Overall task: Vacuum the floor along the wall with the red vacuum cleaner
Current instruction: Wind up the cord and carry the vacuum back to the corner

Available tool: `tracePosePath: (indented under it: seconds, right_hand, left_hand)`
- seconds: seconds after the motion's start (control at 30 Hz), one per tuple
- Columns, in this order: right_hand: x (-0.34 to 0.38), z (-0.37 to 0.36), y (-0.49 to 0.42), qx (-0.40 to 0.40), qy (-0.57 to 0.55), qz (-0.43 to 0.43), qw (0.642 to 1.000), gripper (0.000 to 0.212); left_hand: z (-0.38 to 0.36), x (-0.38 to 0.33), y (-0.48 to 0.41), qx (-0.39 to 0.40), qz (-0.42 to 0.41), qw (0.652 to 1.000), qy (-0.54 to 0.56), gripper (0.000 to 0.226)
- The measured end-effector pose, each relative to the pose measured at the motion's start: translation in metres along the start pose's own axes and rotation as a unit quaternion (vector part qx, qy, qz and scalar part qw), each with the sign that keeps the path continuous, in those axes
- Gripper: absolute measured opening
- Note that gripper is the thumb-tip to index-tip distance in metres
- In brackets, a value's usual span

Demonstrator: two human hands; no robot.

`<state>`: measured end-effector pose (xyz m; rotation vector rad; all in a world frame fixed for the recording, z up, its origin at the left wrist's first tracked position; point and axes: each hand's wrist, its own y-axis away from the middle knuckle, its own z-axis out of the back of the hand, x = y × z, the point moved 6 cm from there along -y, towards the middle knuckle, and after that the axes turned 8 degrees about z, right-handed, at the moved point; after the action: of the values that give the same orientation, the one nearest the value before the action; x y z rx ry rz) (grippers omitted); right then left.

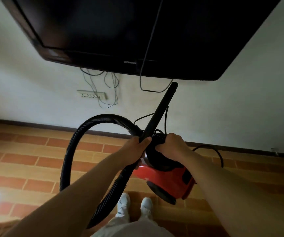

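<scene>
The red vacuum cleaner (170,178) hangs lifted off the brick-patterned floor (26,159), tilted, with its black wheel facing down. My right hand (171,145) is closed on its black top handle together with loops of black cord. My left hand (136,147) grips the black rigid tube (161,108), which points up and away toward the white wall (231,108). The black ribbed hose (79,134) arcs left from the tube and loops back down past my left forearm. My white shoes (134,206) stand below the vacuum.
A large dark television (120,31) is mounted on the wall above, with thin cables (107,88) dangling under it. A white socket strip (91,94) sits on the wall at left. A dark skirting board (52,125) runs along the floor edge. A black power cord (213,149) trails right.
</scene>
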<state>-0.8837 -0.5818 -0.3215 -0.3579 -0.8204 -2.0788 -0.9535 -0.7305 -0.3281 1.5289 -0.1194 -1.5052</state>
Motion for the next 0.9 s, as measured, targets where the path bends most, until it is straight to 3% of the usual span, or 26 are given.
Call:
tracePosePath:
  seconds: [0.5,0.9]
  right_hand:
    - [0.155,-0.114,-0.033,0.149,0.141,0.188,0.961,0.026]
    - [0.291,-0.225,-0.019,0.207,0.196,0.271,0.920,0.024]
  left_hand:
    - [0.110,0.128,0.063,-0.199,0.087,0.965,0.148,0.044]
    - [0.213,0.238,0.125,-0.283,0.135,0.928,0.199,0.039]
